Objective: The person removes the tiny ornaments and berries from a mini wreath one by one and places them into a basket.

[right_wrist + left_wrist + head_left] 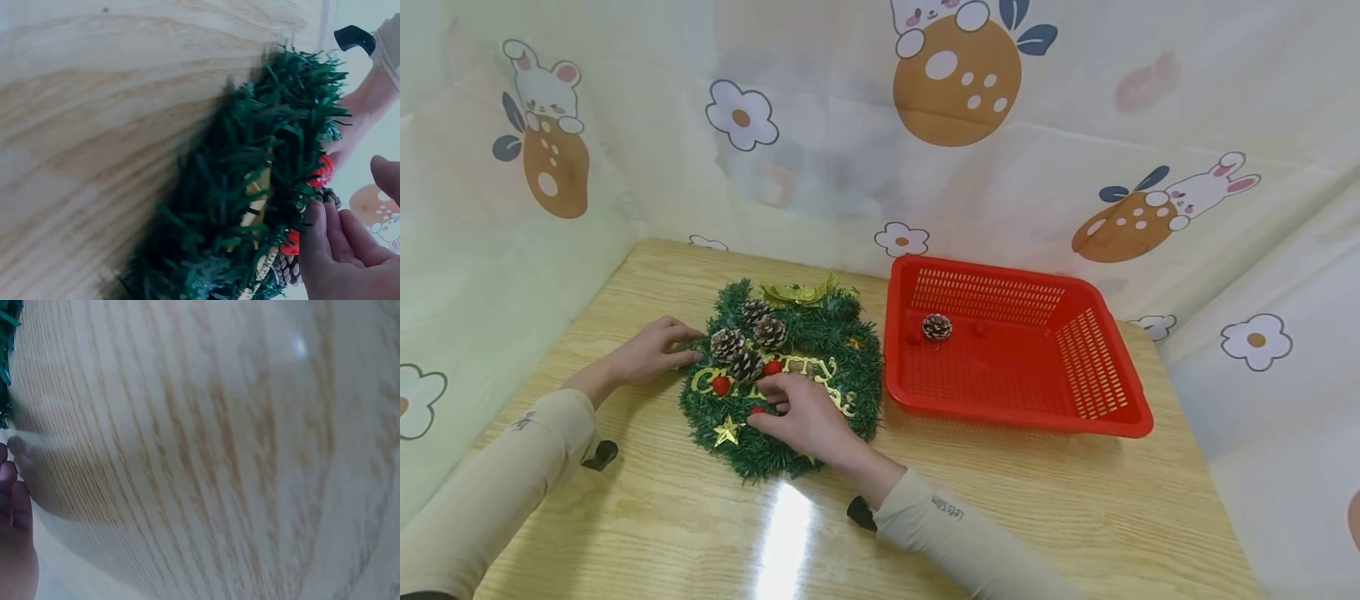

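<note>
The counter [685, 517] extended across the lower part of the head view. The red basket [992, 371] occupied the right of centre. The green wreath [816, 333] lay on the counter, left of centre, beside the basket. The right hand [808, 417] was positioned over the lower middle of the wreath; its fingers were loosely bent, the thumb stood apart, and nothing was gripped. The left hand [658, 350] was located at the wreath's left edge, fingers relaxed and extended, holding nothing. Pine cones [771, 332] were grouped at the wreath's upper left; one single cone [937, 327] sat inside the basket, toward its left end. A gold star [727, 431] was seated at the wreath's lower left. Red balls [721, 385] were set below the grouped cones.
</note>
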The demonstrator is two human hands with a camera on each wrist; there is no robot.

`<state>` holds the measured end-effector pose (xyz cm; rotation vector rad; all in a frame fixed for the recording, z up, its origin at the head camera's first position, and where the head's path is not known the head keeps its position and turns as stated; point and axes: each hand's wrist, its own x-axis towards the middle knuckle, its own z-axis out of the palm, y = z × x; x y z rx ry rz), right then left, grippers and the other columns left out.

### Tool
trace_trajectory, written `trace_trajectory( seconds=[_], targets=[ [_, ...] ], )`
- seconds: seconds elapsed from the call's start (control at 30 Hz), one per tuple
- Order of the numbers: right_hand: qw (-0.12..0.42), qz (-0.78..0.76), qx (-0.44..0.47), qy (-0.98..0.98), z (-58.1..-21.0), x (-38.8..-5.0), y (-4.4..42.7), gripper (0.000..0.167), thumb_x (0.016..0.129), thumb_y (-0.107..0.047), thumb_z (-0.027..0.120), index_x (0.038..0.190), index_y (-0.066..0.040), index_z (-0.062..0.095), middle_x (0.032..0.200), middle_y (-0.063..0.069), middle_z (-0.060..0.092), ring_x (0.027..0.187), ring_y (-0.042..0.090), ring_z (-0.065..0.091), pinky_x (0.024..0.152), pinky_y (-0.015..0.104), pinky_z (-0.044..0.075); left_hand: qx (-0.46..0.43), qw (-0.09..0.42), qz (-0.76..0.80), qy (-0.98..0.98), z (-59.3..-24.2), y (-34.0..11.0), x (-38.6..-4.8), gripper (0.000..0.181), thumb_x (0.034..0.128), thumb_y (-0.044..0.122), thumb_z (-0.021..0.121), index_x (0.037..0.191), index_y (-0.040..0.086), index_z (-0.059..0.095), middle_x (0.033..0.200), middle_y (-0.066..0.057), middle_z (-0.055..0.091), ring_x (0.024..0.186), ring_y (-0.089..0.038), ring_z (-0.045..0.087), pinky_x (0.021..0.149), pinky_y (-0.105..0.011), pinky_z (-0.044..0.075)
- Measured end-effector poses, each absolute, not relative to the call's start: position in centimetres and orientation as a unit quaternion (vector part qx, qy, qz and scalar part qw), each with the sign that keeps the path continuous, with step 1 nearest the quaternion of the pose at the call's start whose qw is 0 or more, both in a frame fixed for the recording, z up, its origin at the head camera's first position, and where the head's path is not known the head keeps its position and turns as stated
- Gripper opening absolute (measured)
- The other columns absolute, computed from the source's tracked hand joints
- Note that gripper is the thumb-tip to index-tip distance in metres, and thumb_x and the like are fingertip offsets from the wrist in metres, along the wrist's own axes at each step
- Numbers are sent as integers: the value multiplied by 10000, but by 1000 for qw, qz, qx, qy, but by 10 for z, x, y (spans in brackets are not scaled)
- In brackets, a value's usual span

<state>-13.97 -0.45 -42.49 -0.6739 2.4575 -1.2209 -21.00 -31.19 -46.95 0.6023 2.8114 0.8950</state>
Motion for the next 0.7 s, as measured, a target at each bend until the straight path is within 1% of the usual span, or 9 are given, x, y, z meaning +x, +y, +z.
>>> trace_trajectory(
  seconds=[0.2, 0.37, 0.53, 0.7],
  targets=[
    [123, -396, -240, 878, -433, -140, -5, 454, 898, -284, 727, 1298, -98, 617, 1213, 19, 644, 1062, 178, 612, 881, 258, 501, 199, 68, 295, 932, -471, -313, -211, 445, 960, 231, 641, 1292, -56, 574, 1156, -220, 533, 1069, -353, 499, 922, -570, 422],
    [108, -390, -252, 879, -440, -142, -5, 439, 897, -263, 729, 1284, -84, 623, 1196, 26, 647, 1051, 168, 614, 877, 239, 499, 198, 69, 296, 932, -471, -313, -212, 447, 962, 234, 638, 1297, -53, 571, 1165, -225, 528, 1073, -355, 496, 923, -572, 422],
    [94, -374, -265, 884, -445, -141, -5, 403, 891, -255, 734, 1250, -94, 644, 1158, 19, 658, 1012, 151, 614, 855, 221, 496, 196, 68, 294, 933, -472, -313, -212, 449, 962, 239, 638, 1300, -49, 572, 1164, -223, 525, 1071, -354, 498, 922, -569, 424],
    [86, -362, -274, 887, -447, -140, -6, 383, 890, -244, 734, 1235, -99, 652, 1158, 18, 677, 1017, 150, 629, 860, 224, 498, 196, 68, 293, 933, -473, -313, -212, 450, 963, 238, 637, 1300, -52, 570, 1182, -234, 523, 1091, -368, 493, 938, -582, 415]
  ],
)
